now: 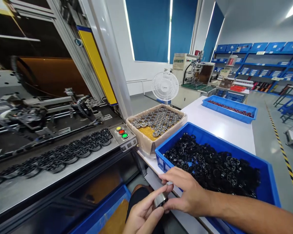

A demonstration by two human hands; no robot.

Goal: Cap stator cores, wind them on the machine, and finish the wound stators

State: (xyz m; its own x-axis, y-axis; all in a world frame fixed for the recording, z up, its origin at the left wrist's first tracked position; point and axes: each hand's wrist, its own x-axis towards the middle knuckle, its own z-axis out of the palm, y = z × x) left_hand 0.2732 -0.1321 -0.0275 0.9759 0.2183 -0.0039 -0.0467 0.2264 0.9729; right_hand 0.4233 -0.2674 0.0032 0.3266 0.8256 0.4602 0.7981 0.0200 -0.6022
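Note:
A small round part with a silvery metal rim and dark inside is held between both hands, low in the head view. My left hand grips it from the left, with thumb and fingers on its rim. From the right, my right hand pinches the same part, its thumb below and fingers above. Beside my right hand stands a blue bin heaped with black spoked parts. Rows of black wheel-like parts with metal rims lie on the machine ledge at left.
A plastic-lined box of metal-rimmed parts stands beside the button panel. Behind are a white fan and a shallow blue tray of small red parts. Machinery fills the left; another blue bin sits below the ledge.

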